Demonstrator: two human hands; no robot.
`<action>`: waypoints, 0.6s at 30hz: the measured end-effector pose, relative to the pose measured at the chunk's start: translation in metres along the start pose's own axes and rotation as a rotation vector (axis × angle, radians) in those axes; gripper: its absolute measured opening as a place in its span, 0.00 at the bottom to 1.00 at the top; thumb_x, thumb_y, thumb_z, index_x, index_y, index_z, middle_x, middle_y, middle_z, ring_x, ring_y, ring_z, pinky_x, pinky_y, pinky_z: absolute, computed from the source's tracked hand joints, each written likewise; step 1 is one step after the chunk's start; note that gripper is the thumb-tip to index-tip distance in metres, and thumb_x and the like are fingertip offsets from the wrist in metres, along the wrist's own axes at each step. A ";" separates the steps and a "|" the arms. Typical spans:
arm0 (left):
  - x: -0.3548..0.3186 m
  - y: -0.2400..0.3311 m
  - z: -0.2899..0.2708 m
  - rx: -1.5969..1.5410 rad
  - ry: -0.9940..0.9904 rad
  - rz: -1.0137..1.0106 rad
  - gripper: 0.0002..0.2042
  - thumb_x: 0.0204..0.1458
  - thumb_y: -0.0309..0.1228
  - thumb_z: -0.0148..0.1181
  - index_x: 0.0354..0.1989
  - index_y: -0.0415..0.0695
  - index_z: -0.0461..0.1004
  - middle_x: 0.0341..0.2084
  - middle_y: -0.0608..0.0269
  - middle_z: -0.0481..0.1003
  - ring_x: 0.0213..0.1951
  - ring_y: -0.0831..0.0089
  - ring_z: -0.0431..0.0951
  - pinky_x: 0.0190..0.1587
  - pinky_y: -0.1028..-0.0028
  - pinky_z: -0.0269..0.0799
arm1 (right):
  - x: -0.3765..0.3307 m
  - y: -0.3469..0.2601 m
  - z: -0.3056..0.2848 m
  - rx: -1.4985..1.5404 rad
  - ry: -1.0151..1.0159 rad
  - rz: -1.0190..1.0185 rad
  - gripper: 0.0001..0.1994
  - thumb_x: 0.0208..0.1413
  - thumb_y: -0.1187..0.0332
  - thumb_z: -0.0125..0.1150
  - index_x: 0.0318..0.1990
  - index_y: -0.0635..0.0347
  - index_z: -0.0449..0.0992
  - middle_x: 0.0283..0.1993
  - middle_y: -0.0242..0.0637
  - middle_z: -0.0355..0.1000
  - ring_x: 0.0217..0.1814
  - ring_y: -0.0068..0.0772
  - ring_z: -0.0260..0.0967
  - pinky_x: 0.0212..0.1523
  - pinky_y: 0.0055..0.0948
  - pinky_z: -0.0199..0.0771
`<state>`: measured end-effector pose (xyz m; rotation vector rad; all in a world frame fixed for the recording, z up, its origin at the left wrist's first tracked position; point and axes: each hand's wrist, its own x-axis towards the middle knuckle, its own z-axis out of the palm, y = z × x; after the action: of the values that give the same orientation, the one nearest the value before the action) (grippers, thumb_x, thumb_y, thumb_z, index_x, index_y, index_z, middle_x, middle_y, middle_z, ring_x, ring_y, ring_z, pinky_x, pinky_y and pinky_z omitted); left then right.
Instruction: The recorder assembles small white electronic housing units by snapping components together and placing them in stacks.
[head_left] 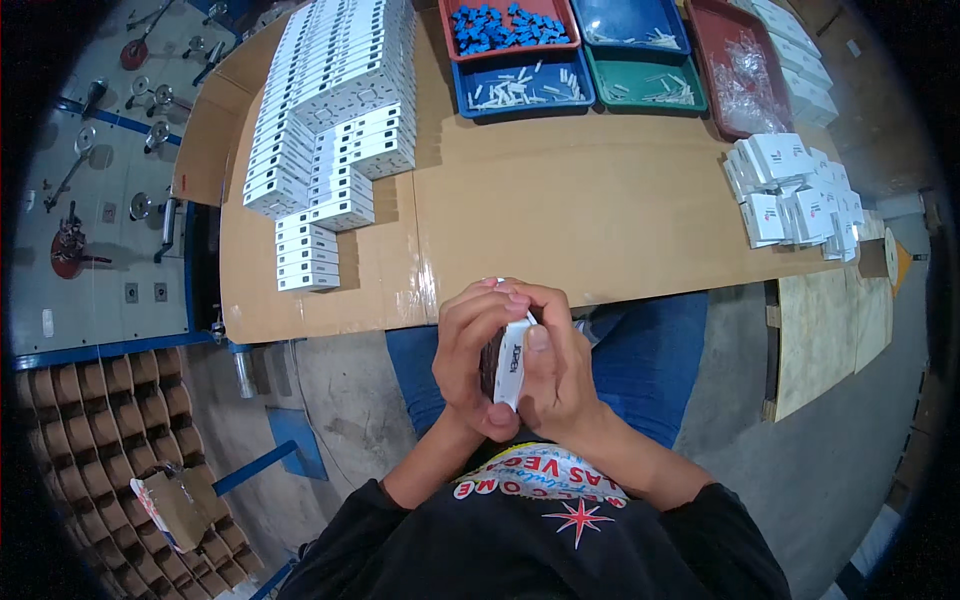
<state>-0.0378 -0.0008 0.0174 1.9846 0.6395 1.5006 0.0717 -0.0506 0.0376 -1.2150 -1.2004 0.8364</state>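
Both of my hands are wrapped round a small white box in front of my chest, near the cardboard-covered table's front edge. My left hand closes on its left side, fingers curled over the top and thumb at the lower end. On the right side, my right hand grips it with the thumb bent against the white face. Dark print runs along that face. Between the white face and my left palm shows a dark brown strip; whether it is part of the box or something inside, I cannot tell.
Rows of stacked white boxes stand on the table at the left. Trays at the back hold blue pieces, white sticks and clear plastic bits. Piled small white boxes lie at the right. A cardboard divider grid is lower left.
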 end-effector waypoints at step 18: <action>0.024 0.002 0.003 -0.851 -0.093 -1.260 0.47 0.60 0.73 0.34 0.74 0.44 0.51 0.65 0.50 0.64 0.65 0.60 0.69 0.60 0.60 0.72 | 0.027 0.021 -0.056 -0.202 -0.391 -0.009 0.48 0.49 0.44 0.74 0.74 0.58 0.60 0.70 0.52 0.61 0.74 0.46 0.57 0.73 0.41 0.55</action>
<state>-0.0288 0.0130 0.0350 0.6703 0.7836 0.6501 0.1344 -0.0338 0.0273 -1.2395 -1.6369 0.9947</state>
